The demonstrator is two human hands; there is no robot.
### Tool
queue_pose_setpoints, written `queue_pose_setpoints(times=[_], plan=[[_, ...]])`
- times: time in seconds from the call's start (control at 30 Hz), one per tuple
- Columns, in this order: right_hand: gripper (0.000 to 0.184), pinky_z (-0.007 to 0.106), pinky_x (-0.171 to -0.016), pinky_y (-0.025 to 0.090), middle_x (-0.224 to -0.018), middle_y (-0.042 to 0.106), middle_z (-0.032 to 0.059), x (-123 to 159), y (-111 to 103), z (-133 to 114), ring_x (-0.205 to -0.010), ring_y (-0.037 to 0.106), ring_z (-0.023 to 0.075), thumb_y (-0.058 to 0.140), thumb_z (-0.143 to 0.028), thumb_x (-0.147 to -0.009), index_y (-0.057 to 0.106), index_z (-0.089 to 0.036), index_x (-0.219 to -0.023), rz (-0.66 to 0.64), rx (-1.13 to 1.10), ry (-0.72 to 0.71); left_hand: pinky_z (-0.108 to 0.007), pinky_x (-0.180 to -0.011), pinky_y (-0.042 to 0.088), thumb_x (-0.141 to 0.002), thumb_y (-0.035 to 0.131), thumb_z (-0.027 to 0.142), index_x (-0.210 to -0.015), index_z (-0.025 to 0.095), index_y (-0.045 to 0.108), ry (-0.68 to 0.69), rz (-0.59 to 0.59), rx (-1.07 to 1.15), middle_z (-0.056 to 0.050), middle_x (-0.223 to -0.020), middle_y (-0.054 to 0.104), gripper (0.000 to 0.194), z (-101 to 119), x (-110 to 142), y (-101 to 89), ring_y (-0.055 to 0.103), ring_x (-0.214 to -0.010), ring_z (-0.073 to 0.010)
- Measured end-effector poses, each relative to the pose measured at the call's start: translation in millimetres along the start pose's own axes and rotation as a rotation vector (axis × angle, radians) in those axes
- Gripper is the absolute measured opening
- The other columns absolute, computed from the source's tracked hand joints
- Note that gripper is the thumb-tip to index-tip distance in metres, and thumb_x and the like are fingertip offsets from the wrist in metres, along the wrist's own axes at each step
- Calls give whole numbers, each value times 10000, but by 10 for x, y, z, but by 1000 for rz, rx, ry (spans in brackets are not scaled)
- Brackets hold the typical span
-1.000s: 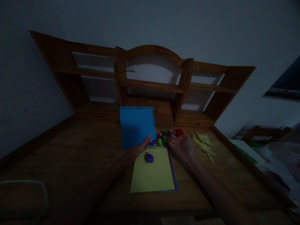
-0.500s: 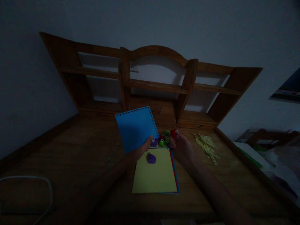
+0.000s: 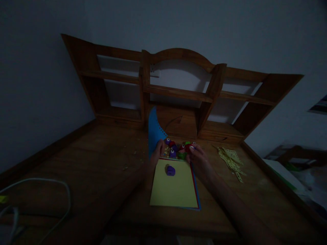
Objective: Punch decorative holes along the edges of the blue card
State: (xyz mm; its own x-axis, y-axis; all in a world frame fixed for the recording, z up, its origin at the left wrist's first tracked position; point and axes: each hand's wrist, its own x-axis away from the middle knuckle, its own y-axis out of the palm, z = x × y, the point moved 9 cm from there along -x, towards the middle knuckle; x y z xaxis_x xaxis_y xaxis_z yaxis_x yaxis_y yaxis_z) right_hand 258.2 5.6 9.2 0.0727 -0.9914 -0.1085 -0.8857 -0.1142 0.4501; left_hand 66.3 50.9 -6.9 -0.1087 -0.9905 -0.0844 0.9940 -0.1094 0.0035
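Observation:
My left hand (image 3: 158,149) pinches the lower corner of a blue paper sheet (image 3: 153,131), which stands tilted and nearly edge-on. A row of punched holes runs along the sheet's right edge. In my right hand (image 3: 199,158), the fingers close round a small red paper punch (image 3: 188,147) with a white eye. Between the hands lies a cluster of similar punches, among them a purple punch (image 3: 172,153) and a green punch (image 3: 182,155). Nearer me, another purple punch (image 3: 171,170) rests on a yellow sheet (image 3: 175,190) atop a paper stack.
Yellow punched strips (image 3: 231,160) lie at the right of the wooden desk (image 3: 107,153). Small paper bits are scattered at centre left. A wooden shelf unit (image 3: 178,93) rises at the back. A white cable (image 3: 67,195) curls at the lower left.
The blue sheet has turned from facing me to nearly edge-on. Punches it covered now show, along with paper bits. The red punch stays in my right hand.

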Motion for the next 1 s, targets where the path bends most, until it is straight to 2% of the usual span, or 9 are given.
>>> queue_pose_setpoints(times=[0.13, 0.2, 0.33, 0.43, 0.63, 0.73, 0.87, 1.0], plan=[[241, 247, -605, 481, -957, 723, 34, -17, -114, 50, -729, 635, 148, 820, -338, -774, 701, -225, -951, 71, 43, 17, -253, -507, 374, -818, 516, 645, -680, 215, 455, -43, 33, 212, 56, -535, 447, 455, -68, -61, 8, 416, -443, -107], [268, 242, -615, 489, -930, 718, 28, -24, -166, 86, -763, 642, 151, 862, -331, -724, 719, -217, -919, 108, 87, 27, -247, -490, 350, -816, 531, 667, -695, 214, 464, -26, 16, 234, 59, -527, 442, 473, -37, -41, 70, 403, -433, -102], [311, 235, -590, 476, -829, 706, 16, -28, -100, 76, -664, 601, 124, 881, -323, -699, 724, -214, -944, 60, 180, -34, -257, -528, 371, -848, 484, 702, -679, 212, 503, 60, -161, 106, 51, -493, 434, 519, 101, 83, 318, 420, -458, -117], [329, 252, -629, 495, -832, 712, 21, -3, 10, 46, -666, 612, 133, 883, -330, -693, 716, -216, -953, 1, 223, -70, -259, -565, 393, -846, 495, 699, -648, 207, 494, 39, -250, 56, 42, -525, 466, 530, 129, 200, 450, 436, -496, -116], [354, 286, -719, 526, -894, 723, 33, 66, 127, 21, -744, 650, 163, 890, -331, -677, 707, -230, -962, -20, 220, -61, -262, -584, 393, -829, 502, 717, -606, 208, 455, 22, -225, 58, 42, -529, 445, 558, 168, 270, 462, 415, -506, -112], [346, 282, -737, 527, -902, 724, 32, 74, 138, 25, -761, 654, 161, 885, -314, -684, 702, -233, -966, -31, 226, -69, -262, -559, 377, -841, 482, 720, -616, 209, 464, 31, -235, 48, 46, -524, 419, 559, 164, 257, 469, 390, -496, -112], [340, 286, -776, 529, -956, 725, 37, 59, 145, 76, -821, 664, 166, 868, -293, -709, 689, -241, -993, -82, 244, -56, -261, -564, 389, -781, 563, 726, -596, 207, 445, -2, -181, 78, 42, -547, 452, 563, 144, 245, 430, 399, -513, -109], [343, 286, -792, 528, -970, 728, 35, 45, 134, 81, -840, 666, 166, 874, -291, -698, 693, -243, -985, -91, 245, -70, -270, -564, 387, -784, 573, 700, -581, 211, 434, -33, -160, 60, 38, -538, 457, 547, 163, 265, 422, 414, -511, -113]])
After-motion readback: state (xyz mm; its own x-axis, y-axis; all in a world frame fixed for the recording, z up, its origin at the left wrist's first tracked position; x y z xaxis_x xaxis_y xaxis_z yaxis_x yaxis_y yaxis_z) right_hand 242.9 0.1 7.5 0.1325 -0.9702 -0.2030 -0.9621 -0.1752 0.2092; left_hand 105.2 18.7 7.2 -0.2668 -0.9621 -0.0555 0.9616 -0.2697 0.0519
